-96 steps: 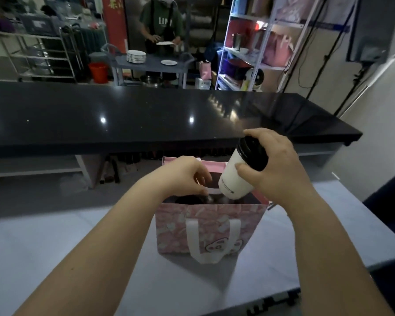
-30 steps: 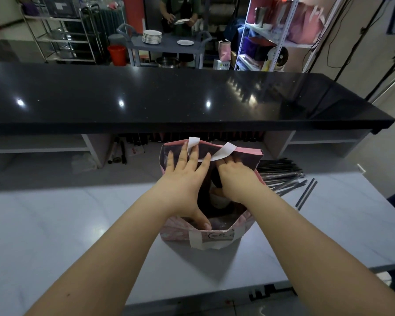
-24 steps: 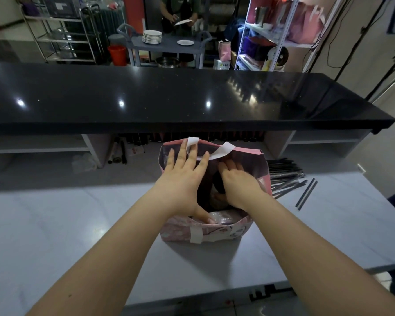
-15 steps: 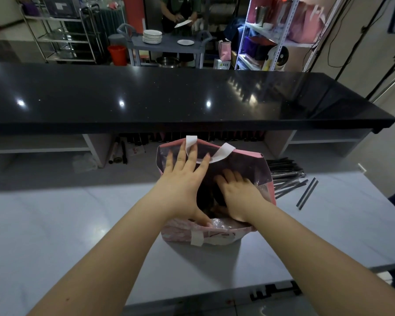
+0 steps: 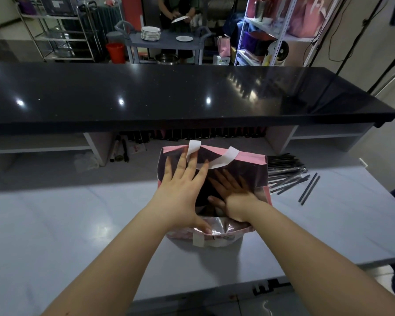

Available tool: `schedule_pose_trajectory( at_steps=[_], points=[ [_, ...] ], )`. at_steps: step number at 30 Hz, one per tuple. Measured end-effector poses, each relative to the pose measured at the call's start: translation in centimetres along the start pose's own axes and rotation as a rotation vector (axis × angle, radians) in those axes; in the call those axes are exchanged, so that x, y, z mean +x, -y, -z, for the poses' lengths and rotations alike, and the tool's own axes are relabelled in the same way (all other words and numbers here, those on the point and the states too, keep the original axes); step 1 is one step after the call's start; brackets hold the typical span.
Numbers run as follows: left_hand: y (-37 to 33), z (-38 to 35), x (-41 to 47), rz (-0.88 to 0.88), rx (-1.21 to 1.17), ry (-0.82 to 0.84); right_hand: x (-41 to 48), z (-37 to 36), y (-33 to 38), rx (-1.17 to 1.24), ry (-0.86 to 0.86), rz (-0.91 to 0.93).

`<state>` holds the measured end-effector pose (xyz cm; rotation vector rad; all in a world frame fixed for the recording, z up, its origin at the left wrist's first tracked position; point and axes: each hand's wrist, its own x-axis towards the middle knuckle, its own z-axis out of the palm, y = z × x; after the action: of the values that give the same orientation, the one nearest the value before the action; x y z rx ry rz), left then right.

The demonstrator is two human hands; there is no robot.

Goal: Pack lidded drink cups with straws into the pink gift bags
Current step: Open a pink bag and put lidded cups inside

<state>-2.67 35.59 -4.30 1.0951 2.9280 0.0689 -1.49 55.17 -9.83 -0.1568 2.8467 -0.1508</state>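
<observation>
Beside pink bag (image 5: 252, 159), black straws (image 5: 285, 168)

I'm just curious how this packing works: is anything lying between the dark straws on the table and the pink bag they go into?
Nothing lies between them on the table; the straws sit just beside the pink bag, by its right wall. But the left hand and right hand occupy the bag's mouth.
</observation>
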Motion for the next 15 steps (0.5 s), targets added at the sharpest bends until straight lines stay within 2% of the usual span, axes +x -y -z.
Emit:
schedule_pose_trajectory(
  at_steps=[6, 9, 13, 15],
  points=[
    [0.1, 1.1, 0.3, 0.001, -0.069, -0.045, -0.2, 2.1, 0.3, 0.057, 0.118, -0.03],
    [0.2, 2.6, 0.5, 0.005, -0.105, -0.077, -0.7, 6.2, 0.7, 0.189, 0.056, -0.029],
    [0.3, 4.9, 0.6, 0.006, -0.132, -0.176, -3.2, 11.1, 0.7, 0.1, 0.014, -0.081],
    [0.1, 6.0, 1.0, -0.021, -0.146, -0.248, -4.9, 12.8, 0.5, 0.09, -0.07, -0.103]
  ],
)
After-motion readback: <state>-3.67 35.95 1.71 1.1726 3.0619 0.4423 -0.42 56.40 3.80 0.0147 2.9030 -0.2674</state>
